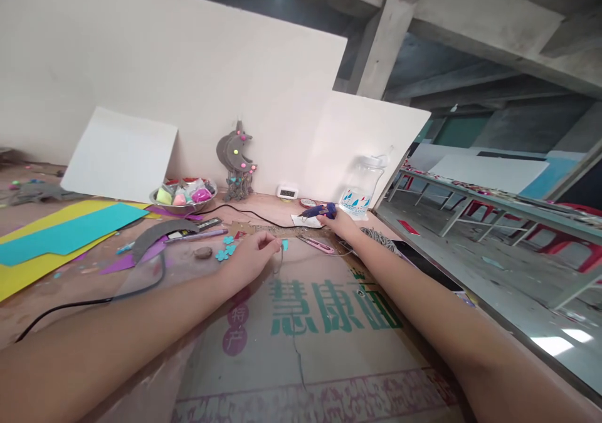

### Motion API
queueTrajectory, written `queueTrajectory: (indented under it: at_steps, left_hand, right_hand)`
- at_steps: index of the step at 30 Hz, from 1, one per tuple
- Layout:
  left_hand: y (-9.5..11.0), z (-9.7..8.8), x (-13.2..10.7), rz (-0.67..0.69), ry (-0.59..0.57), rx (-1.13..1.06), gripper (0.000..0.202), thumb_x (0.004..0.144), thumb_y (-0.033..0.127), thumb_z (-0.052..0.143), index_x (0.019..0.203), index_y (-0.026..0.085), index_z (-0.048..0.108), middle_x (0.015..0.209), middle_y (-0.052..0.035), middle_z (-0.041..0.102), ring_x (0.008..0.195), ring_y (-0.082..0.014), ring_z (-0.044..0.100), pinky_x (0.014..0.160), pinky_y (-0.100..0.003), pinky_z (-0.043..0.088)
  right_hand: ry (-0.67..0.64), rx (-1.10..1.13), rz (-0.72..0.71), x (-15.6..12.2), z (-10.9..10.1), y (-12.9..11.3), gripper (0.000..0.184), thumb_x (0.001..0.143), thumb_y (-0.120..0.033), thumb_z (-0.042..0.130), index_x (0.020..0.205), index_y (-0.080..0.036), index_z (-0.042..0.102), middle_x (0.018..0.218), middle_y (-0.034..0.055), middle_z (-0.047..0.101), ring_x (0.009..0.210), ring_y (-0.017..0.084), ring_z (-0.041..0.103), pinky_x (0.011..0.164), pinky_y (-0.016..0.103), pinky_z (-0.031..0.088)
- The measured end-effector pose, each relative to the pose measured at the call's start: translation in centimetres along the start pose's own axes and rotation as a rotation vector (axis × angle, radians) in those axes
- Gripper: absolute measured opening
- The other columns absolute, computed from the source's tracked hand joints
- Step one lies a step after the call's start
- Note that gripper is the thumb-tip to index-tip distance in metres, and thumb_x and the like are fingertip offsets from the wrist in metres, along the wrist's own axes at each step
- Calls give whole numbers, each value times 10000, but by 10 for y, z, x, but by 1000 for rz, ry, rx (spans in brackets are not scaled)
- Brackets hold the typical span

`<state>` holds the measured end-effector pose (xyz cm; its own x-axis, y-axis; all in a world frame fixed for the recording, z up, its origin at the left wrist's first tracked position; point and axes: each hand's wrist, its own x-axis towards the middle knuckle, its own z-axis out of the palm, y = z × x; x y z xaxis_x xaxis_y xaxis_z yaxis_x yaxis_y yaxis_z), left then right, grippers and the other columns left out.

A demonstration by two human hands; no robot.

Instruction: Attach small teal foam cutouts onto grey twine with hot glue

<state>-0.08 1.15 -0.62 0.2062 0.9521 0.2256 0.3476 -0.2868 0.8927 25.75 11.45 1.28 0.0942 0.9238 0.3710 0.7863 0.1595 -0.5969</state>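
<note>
My left hand (pixel 254 259) is over the covered tabletop, thumb and fingers pinched together. At its fingertips is a small teal piece (pixel 285 244), with a thin grey string (pixel 281 261) hanging below. Further forward on the right, my right hand (pixel 339 221) is closed on a dark blue glue gun (pixel 316 211), whose nozzle points left over a white paper scrap (pixel 308 221). Teal flower cutouts (pixel 226 252) lie just left of my left hand, beside a brown stone-like lump (pixel 203 253). A pink utility knife (pixel 317 244) rests between my hands.
A grey moon ornament (pixel 235 153) with coloured balls stands against the white board. Left of it is a metal bowl (pixel 181 207) of bagged clay. A clear plastic jug (pixel 362 185), grey yarn (pixel 379 240) and a small digital clock (pixel 286 192) stand around. A black cord (pixel 244 210) crosses the table.
</note>
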Motion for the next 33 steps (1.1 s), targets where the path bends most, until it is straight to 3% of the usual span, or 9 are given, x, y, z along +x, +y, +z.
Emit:
queueTrajectory:
  at_steps: [4, 7, 9, 11, 15, 18, 22, 26, 33]
  left_hand:
    - [-2, 0, 0, 6, 2, -27, 293, 798, 451, 466, 741, 183, 567, 728, 4, 593, 712, -161, 532, 635, -255, 382]
    - [-4, 1, 2, 13, 15, -50, 289, 800, 451, 467, 746, 182, 559, 720, 8, 582, 691, -154, 526, 623, -253, 385]
    - [-4, 1, 2, 39, 35, -64, 276, 808, 437, 469, 748, 181, 552, 720, 11, 571, 696, -148, 520, 635, -252, 389]
    - [-3, 0, 2, 68, 62, -81, 265, 817, 426, 475, 753, 178, 547, 723, 15, 559, 709, -142, 513, 656, -249, 392]
    - [2, -2, 0, 98, 67, -143, 249, 828, 407, 477, 765, 173, 534, 733, 13, 555, 723, -134, 507, 681, -244, 401]
    - [3, -2, -1, 97, 73, -147, 261, 829, 418, 480, 772, 171, 541, 740, 11, 559, 719, -132, 506, 676, -244, 402]
    - [1, -1, 0, 88, 102, -103, 290, 830, 445, 480, 792, 171, 567, 749, 7, 577, 723, -137, 514, 671, -251, 400]
    - [-3, 0, 1, 76, 101, -87, 288, 833, 439, 475, 789, 170, 569, 758, 3, 585, 738, -144, 522, 677, -257, 399]
    - [-3, 2, 0, 74, 53, -24, 277, 830, 420, 468, 725, 174, 540, 705, 20, 551, 700, -138, 495, 641, -260, 370]
  right_hand:
    - [189, 37, -30, -19, -8, -14, 677, 786, -479, 552, 1305, -74, 393, 1306, 214, 468, 1157, 261, 491, 970, 409, 388]
    - [290, 193, -173, -49, -10, -37, 648, 775, -499, 559, 1287, -129, 414, 1221, 149, 526, 1056, 220, 534, 926, 376, 424]
    - [89, 340, -165, -74, -8, -55, 482, 773, -512, 558, 1096, -155, 542, 1030, 89, 600, 818, 169, 579, 774, 327, 485]
    - [-165, 531, -71, -99, -3, -71, 413, 772, -513, 572, 999, -169, 571, 977, 60, 615, 615, 108, 539, 641, 286, 493]
    - [-549, 923, 178, -131, 8, -95, 485, 736, -430, 664, 1146, -225, 506, 1051, 58, 619, 449, 53, 462, 476, 255, 467]
    - [-685, 1030, 243, -136, 11, -99, 594, 732, -355, 693, 1249, -221, 434, 849, 31, 653, 458, 63, 473, 480, 232, 461]
    - [-630, 848, 223, -130, 9, -90, 498, 710, -352, 701, 1137, -176, 516, 589, -48, 566, 422, 64, 448, 440, 202, 421]
    - [-504, 616, 153, -122, 8, -78, 314, 730, -414, 653, 878, -151, 563, 577, -56, 525, 418, 46, 429, 427, 183, 381]
    - [-378, 500, 17, -114, 9, -72, 311, 744, -464, 613, 793, -161, 559, 602, -46, 497, 458, 66, 436, 462, 204, 363]
